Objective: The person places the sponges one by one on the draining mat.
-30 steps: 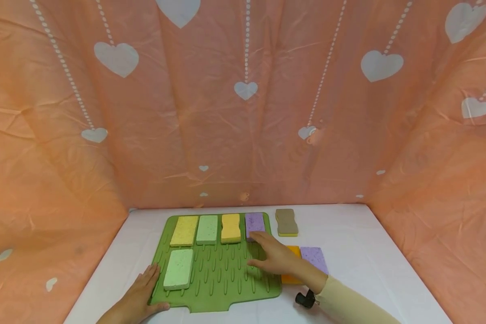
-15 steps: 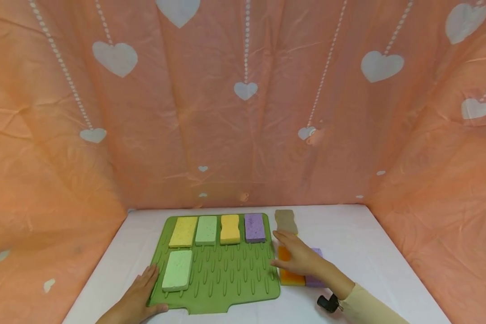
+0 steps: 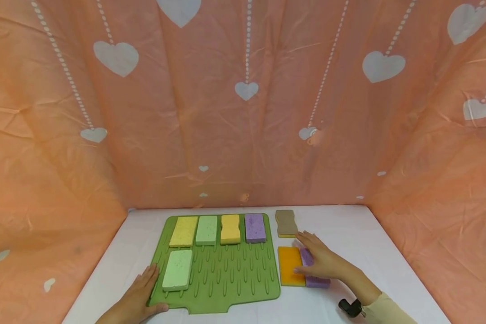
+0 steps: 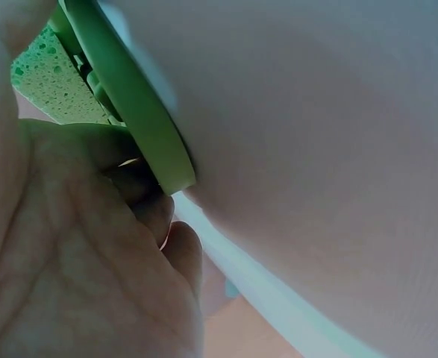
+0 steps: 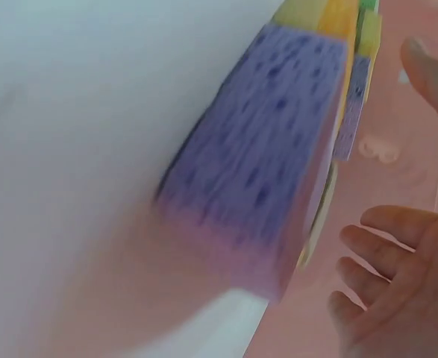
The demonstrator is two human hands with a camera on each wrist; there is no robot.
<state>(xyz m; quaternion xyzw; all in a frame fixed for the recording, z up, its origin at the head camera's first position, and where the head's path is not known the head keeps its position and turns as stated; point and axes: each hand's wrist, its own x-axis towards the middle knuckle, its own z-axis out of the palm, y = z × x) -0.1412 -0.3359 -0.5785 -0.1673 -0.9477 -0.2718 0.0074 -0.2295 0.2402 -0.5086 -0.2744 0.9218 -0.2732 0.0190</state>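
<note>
My left hand rests at the lower left edge of a green ribbed mat, its fingers along the rim. Closest to it on the mat lies a pale green sponge, partly seen in the left wrist view. My right hand, fingers spread and holding nothing, hovers over a purple sponge on the white table. The hand covers part of that sponge in the head view; the right wrist view shows its pitted face. Against the purple sponge's left side lies an orange sponge.
Along the mat's back edge lie a yellow sponge, a green sponge, a wavy-sided yellow-orange sponge and another purple sponge. A grey-topped yellow sponge lies right of the mat. Orange heart-patterned cloth encloses the table.
My right hand has moved right, away from the purple sponge on the mat, past the orange sponge to above the other purple sponge. My left hand has stayed at the mat's edge.
</note>
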